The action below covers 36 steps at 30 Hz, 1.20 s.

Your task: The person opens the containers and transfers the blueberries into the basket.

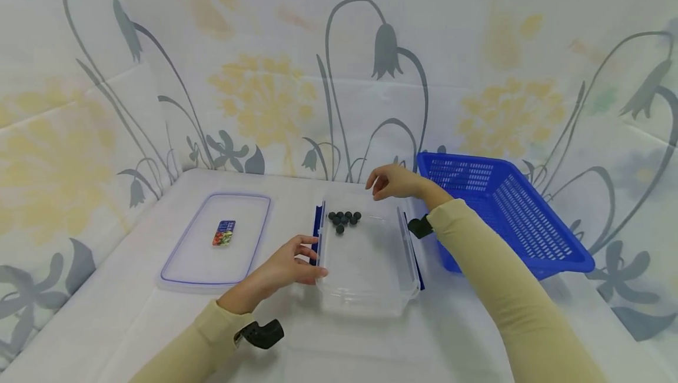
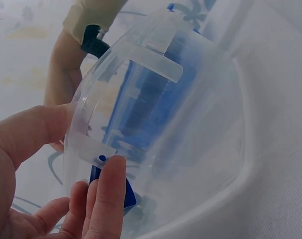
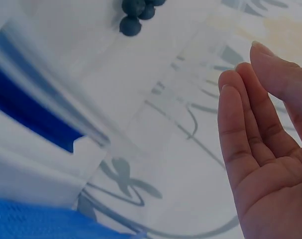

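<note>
A clear plastic container (image 1: 365, 265) with blue side latches stands on the white-covered table. Several blueberries (image 1: 340, 229) lie together toward its far left corner, and some show at the top of the right wrist view. My left hand (image 1: 293, 262) grips the container's left side, the thumb at the rim and the fingers outside by the blue latch (image 2: 128, 194). Over the far end of the container hovers my right hand (image 1: 394, 183). In the right wrist view that hand's fingers (image 3: 235, 129) are gently bent, with nothing between them and the thumb.
To the left lies a clear lid (image 1: 185, 259) with a blue edge and a small colourful label (image 1: 225, 233). A blue plastic basket (image 1: 529, 212) sits tilted at the right, behind my right forearm. Floral cloth hangs behind the table.
</note>
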Available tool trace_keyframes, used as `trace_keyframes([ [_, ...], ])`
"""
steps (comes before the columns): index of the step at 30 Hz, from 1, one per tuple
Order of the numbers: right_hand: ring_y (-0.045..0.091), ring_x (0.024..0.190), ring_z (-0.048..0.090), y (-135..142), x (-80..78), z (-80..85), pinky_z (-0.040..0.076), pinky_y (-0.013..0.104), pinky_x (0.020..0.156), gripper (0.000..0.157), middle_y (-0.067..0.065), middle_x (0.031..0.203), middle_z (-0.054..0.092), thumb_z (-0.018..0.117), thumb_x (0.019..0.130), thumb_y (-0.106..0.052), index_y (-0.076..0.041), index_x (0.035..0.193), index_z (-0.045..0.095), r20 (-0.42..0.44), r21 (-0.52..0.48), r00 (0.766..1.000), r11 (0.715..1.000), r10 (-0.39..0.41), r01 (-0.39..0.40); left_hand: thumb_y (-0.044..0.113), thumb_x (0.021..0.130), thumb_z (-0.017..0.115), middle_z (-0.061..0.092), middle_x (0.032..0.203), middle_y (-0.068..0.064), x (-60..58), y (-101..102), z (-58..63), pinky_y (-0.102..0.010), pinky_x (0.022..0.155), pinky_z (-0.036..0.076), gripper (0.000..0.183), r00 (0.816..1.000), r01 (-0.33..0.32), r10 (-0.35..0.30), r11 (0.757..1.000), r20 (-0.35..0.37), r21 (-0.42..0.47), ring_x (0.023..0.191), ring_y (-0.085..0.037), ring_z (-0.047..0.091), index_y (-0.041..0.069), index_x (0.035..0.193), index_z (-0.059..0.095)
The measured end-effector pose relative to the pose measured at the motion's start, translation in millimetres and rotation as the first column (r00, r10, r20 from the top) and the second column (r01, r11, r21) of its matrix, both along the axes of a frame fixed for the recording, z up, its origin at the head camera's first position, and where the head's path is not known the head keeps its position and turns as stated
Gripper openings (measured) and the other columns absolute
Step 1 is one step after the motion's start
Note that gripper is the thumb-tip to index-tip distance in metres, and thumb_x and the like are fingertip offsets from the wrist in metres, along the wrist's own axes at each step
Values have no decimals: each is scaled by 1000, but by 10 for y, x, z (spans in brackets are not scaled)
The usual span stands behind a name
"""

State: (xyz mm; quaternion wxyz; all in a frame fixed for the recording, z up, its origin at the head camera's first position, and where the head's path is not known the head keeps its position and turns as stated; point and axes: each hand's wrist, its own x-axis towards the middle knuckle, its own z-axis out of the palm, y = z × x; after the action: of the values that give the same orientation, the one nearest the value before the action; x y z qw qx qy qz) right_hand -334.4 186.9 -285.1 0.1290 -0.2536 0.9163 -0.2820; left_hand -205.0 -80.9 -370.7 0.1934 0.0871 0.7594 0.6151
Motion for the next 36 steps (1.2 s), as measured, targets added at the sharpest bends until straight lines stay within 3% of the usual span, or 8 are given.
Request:
trace_keyframes([
  [15, 18, 77, 53, -462, -77, -383, 50, 29, 71, 23, 6, 87, 58, 67, 82, 0, -3, 105, 62, 84, 49, 996, 999, 12, -16, 10, 79, 75, 47, 113, -15, -17, 6, -15, -35, 72, 55, 68, 1000, -3, 3, 1000, 11, -9, 86, -20, 59, 3, 135, 37],
  [27, 16, 77, 52, -643, -72, -760, 46, 24, 66, 23, 3, 83, 58, 69, 76, 6, -5, 96, 66, 47, 99, 999, 995, 27, -32, 10, 78, 76, 46, 111, -15, -10, -6, -24, -35, 73, 55, 70, 1000, 21, -21, 1000, 4, 24, 85, -20, 59, 2, 135, 37],
  [31, 16, 77, 51, -668, -68, -803, 46, 24, 67, 23, 3, 81, 58, 70, 74, 7, -6, 92, 67, 13, 118, 1000, 993, 20, -22, 9, 78, 76, 46, 110, -15, -12, -9, -24, -35, 73, 55, 70, 1000, 22, -22, 999, -1, 24, 83, -20, 59, 1, 135, 37],
  [36, 17, 78, 50, -701, -49, -808, 46, 25, 68, 23, 3, 82, 57, 68, 76, 7, -7, 94, 68, 30, 174, 1000, 985, -2, -4, 8, 78, 76, 46, 109, -16, -9, -17, -23, -35, 73, 55, 70, 1000, 19, -19, 999, 2, 36, 81, -20, 60, 1, 135, 36],
])
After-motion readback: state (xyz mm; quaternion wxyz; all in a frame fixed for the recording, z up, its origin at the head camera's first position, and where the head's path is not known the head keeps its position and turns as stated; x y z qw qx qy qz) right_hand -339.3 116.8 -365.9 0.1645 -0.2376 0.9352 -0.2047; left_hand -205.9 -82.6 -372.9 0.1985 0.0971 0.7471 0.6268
